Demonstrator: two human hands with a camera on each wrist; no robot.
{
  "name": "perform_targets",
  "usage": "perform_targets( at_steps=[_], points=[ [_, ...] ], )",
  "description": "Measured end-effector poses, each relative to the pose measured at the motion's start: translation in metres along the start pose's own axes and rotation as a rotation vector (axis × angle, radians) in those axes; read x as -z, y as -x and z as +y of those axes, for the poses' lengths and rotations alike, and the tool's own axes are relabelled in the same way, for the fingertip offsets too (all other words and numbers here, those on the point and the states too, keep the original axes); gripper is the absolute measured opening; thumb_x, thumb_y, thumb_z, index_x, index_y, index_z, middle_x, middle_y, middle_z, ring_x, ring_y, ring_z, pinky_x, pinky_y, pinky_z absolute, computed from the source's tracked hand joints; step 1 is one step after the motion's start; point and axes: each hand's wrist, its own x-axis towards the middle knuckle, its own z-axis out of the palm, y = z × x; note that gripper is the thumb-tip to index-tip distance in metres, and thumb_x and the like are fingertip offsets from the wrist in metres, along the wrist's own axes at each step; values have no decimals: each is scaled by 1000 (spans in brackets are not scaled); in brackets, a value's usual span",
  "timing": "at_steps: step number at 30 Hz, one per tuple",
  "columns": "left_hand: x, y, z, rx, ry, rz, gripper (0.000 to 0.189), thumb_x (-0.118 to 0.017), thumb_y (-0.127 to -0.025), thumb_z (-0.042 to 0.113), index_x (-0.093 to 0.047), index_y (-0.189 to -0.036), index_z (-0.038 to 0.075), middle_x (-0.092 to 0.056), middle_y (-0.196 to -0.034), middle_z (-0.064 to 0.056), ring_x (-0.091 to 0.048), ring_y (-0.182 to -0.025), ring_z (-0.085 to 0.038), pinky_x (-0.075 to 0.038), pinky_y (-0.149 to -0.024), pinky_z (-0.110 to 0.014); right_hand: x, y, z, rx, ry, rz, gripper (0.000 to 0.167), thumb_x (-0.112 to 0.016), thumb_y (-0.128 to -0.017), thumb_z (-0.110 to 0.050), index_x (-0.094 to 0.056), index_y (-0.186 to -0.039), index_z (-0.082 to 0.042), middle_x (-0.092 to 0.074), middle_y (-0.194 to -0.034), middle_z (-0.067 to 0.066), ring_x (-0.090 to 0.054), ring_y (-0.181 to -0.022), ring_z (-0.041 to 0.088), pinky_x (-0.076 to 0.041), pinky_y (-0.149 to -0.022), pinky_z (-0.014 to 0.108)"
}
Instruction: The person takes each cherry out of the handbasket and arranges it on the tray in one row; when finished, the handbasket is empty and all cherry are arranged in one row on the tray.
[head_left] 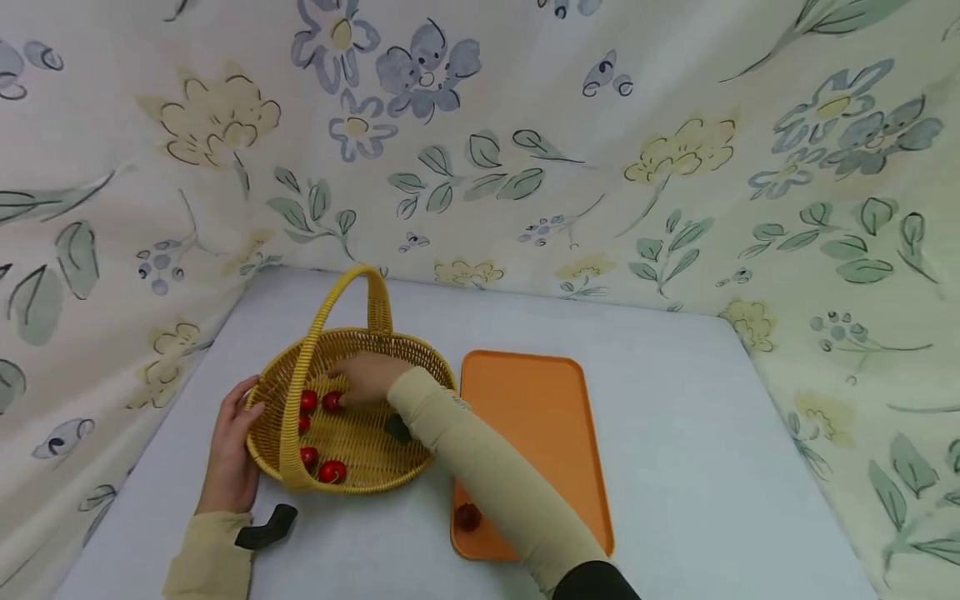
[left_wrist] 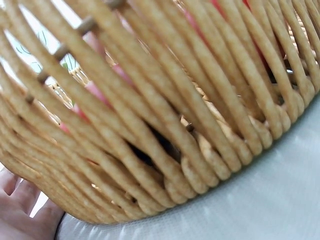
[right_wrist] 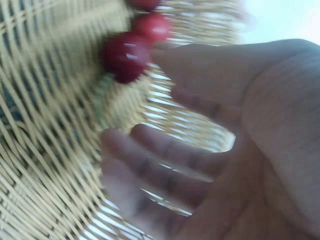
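A yellow wicker basket [head_left: 360, 450] with a tall arched handle stands left of centre, and several red cherries [head_left: 332, 472] lie in its left part. At the basket's left rim my left hand [head_left: 231, 454] holds on, its thumb by the edge. The left wrist view shows the woven outer wall close up, with that hand's fingers [left_wrist: 22, 200] at lower left. My right hand [head_left: 371, 377] reaches inside the basket. Seen from the right wrist, its fingers are spread and loosely bent, with the thumb beside a dark red cherry [right_wrist: 127, 57] that has a green stem. Whether they touch is unclear.
Right of the basket lies an orange tray [head_left: 525, 417], partly covered by the right sleeve, with a dark red round thing [head_left: 468, 517] near its lower left corner. Everything stands on a white table [head_left: 675, 433] backed by a floral curtain [head_left: 487, 150].
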Motion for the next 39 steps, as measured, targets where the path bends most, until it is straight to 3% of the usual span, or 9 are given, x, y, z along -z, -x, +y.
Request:
perform_targets(
  at_steps=[3, 6, 8, 13, 17, 22, 28, 34, 39],
  points=[
    [-1, 1, -1, 12, 1, 1, 44, -43, -102, 17, -33, -146, 20, -36, -137, 4, -48, -114, -5, -47, -84, -16, -10, -18, -9, -3, 102, -5, 44, -59, -94, -37, -51, -137, -26, -56, -132, -10, -50, -123, 7, -40, -98, 19],
    [-2, 2, -3, 17, -23, 10, 45, -44, -102, 18, -33, -146, 21, -36, -137, 4, -47, -114, -6, -47, -84, -16, -19, -28, -14, 47, 180, -2, 30, -60, -94, -34, -58, -122, -24, -62, -112, -11, -57, -102, 3, -44, -85, 18],
    [-3, 2, -3, 19, -38, 12, 45, -44, -102, 20, -33, -146, 21, -35, -137, 3, -46, -115, -7, -47, -84, -16, -23, -32, -15, 79, 187, 2, 19, -61, -94, -30, -60, -112, -23, -62, -99, -12, -56, -90, 3, -44, -77, 17],
    [-6, 2, -5, 12, -60, 12, 45, -43, -103, 20, -31, -147, 21, -33, -139, 2, -44, -118, -9, -46, -86, -16, -16, -21, -12, 122, 102, 16, 11, -62, -94, -25, -59, -103, -20, -59, -91, -11, -51, -79, 3, -40, -69, 16],
    [-9, 0, -6, 23, -53, 10, 46, -42, -103, 20, -30, -147, 19, -34, -140, 2, -45, -117, -8, -47, -85, -16, 4, 9, -2, 150, 17, 45, 17, -62, -93, -32, -55, -97, -18, -55, -84, -8, -46, -72, 4, -36, -62, 17],
    [-11, -3, -7, 26, -54, -3, 45, -42, -103, 19, -31, -147, 19, -35, -140, 2, -45, -117, -8, -46, -85, -16, 32, 59, 14, 111, -56, 138, 28, -60, -92, -43, -49, -93, -18, -49, -76, -6, -43, -64, 6, -34, -56, 20],
    [-8, -2, -7, 17, -43, -18, 45, -42, -103, 18, -31, -146, 19, -34, -141, 1, -46, -117, -7, -46, -86, -16, 55, 128, 30, 95, -147, 300, 26, -63, -92, -34, -52, -107, -15, -54, -89, -4, -51, -77, 8, -43, -65, 21],
    [-1, -3, -7, -9, -3, -24, 44, -41, -103, 14, -32, -146, 17, -35, -140, 0, -50, -114, -6, -48, -84, -17, 35, 184, 50, 147, -314, 502, 31, -62, -94, -19, -58, -125, -16, -54, -103, -3, -52, -85, 6, -48, -74, 22],
    [1, -2, -4, -15, -7, -22, 44, -40, -103, 14, -32, -146, 18, -36, -140, 0, -50, -113, -6, -48, -83, -17, -3, 212, 59, 221, -481, 540, 31, -60, -94, -12, -54, -125, -13, -56, -113, -3, -57, -96, 6, -51, -81, 22]
  ],
)
